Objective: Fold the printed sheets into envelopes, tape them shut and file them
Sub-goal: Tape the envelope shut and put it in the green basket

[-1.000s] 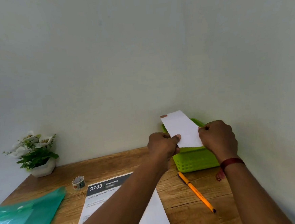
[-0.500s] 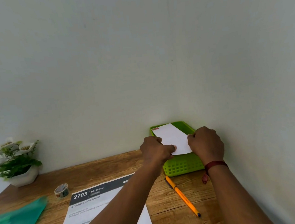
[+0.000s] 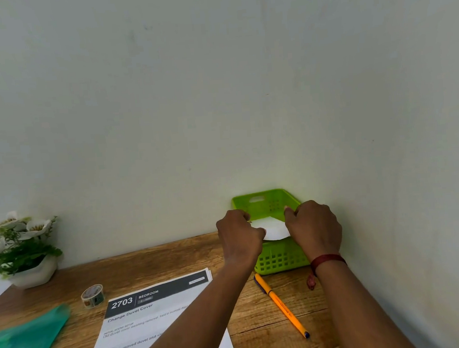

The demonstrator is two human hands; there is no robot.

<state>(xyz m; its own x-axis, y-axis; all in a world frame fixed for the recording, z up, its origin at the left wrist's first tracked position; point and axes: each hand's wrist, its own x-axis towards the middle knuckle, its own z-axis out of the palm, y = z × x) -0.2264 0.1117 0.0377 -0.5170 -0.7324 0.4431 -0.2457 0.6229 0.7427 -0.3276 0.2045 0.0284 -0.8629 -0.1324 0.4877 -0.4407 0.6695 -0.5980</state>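
Envelope [image 3: 274, 229] sits half inside the green basket [image 3: 280, 260] at centre right; my left hand [image 3: 240, 234] and right hand [image 3: 313, 226] pinch its ends. Uneven release could snag it on the rim.

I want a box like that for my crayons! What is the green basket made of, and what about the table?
The green basket looks like moulded plastic: bright, smooth, slightly shiny, with rows of small square holes in its walls. The table looks like wood, or a wood-print surface: brown with grain lines and plank seams, matte finish.
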